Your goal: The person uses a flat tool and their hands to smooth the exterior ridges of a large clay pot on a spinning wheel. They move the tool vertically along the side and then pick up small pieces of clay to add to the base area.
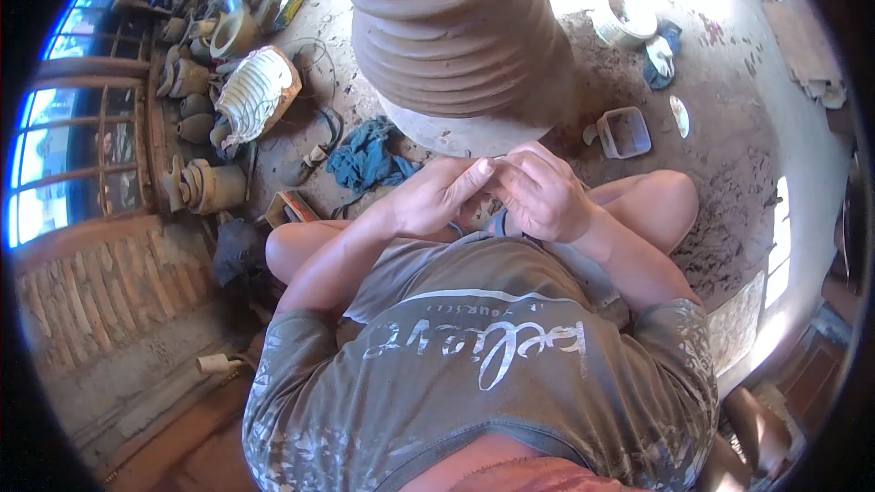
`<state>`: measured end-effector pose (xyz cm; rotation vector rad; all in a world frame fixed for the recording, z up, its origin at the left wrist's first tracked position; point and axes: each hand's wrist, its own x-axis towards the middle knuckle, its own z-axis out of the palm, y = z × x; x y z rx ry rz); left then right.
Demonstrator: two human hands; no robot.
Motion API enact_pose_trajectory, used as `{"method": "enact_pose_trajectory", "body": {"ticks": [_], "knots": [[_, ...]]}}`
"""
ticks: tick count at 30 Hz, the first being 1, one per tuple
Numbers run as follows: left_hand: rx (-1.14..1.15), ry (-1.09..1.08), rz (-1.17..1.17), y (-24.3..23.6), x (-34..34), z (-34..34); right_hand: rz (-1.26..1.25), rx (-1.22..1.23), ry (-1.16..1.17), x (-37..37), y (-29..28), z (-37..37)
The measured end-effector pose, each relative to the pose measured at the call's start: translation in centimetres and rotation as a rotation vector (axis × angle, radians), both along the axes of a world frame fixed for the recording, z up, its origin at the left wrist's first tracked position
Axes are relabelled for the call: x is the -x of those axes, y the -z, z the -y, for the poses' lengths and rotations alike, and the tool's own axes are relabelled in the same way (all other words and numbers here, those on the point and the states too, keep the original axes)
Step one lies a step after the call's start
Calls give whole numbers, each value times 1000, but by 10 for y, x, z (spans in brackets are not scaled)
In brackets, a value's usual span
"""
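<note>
My left hand (441,195) and my right hand (544,193) meet in front of my lap, just on the near side of a large clay pot (447,64). The fingers of both are closed and pressed together at the tips. Whatever they pinch, if anything, is hidden or too small to name. Grey-brown and ridged all round, the pot has a wide dark mouth and a thick rim. It stands upright on a pale round base (437,135). Neither hand touches the pot's wall.
A blue-green cloth (369,159) lies left of the base, with a clear plastic tub (625,134) to its right. Farther right are a pale bucket (623,20) and a white-and-blue rag (660,58). Pots and a ribbed white piece (255,91) crowd the left, beside a window (73,159).
</note>
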<state>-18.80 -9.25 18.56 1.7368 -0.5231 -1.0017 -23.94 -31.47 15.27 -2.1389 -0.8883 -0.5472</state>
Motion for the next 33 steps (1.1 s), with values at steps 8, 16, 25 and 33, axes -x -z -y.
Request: {"method": "enact_pose_trajectory", "body": {"ticks": [8, 16, 25, 33], "knots": [[154, -172, -18, 34, 15, -3, -305, -79, 91, 9, 1, -7], [163, -243, -432, 28, 20, -12, -63, 109, -9, 10, -16, -5], [337, -230, -226, 43, 17, 1, -373, -143, 121, 13, -14, -5], [250, -665, 943, -10, -30, -5, -614, -720, 309, -2, 1, -1]]}}
